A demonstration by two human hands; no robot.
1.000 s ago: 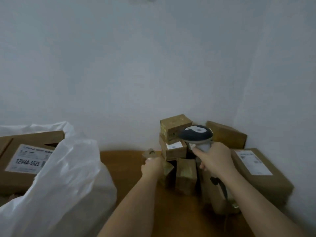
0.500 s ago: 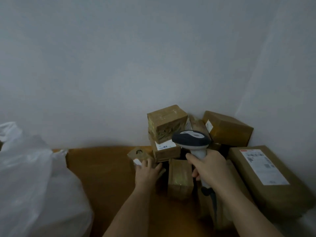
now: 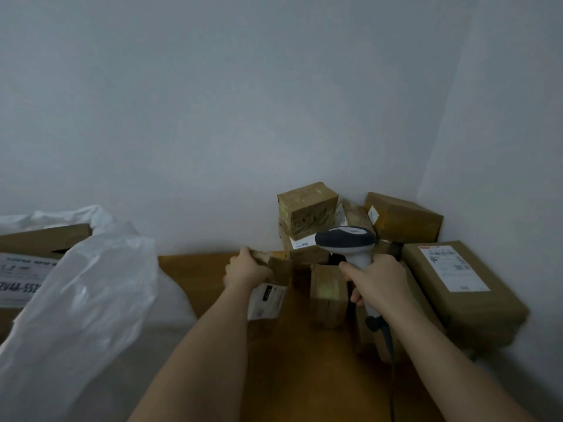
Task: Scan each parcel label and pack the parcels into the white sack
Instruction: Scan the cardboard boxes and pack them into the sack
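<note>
So the left hand (image 3: pixel 248 271) grips a small brown cardboard parcel (image 3: pixel 275 268) lifted off the wooden tabletop (image 3: pixel 213 269), its white label (image 3: pixel 266 301) facing down toward the camera. The grey-and-white handheld barcode scanner (image 3: pixel 345 240) sits clenched in the right hand (image 3: pixel 376 281), just to the parcel's right and pointing away, so I'd guess the label has to turn toward it. The label's print is too blurry to read. The crinkly white plastic sack (image 3: pixel 91 296) sits well off to the left.

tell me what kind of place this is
Probably a small parcel packing or dispatch corner: labelled cardboard parcels piled on a wooden table, a handheld barcode scanner in the right hand, a white sack alongside.
</note>
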